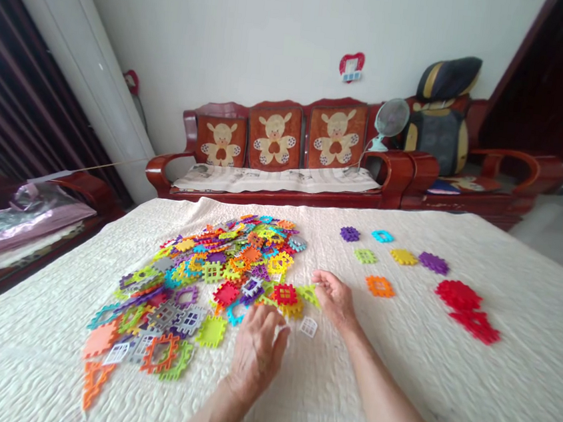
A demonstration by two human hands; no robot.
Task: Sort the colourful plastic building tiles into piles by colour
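My left hand (257,351) is at the near edge of a heap of colourful plastic interlocking tiles (216,258). Its thumb and forefinger are closed on a small white piece (283,332), mostly hidden by the fingers. My right hand (336,301) is at the right side of the heap, fingers loosely curled and apart, beside a lime-green triangular tile (309,294). Between the hands lie a red window tile (285,295) and a white window insert (308,326). A lime-green square tile (211,331) lies left of my left hand.
Right of my hands, separate tiles lie on the quilted cream cover (395,377): an orange frame (380,286), a yellow tile (404,256), a purple tile (434,262) and a red stack (458,295). Beyond stand a wooden sofa (390,179) and a fan (392,118).
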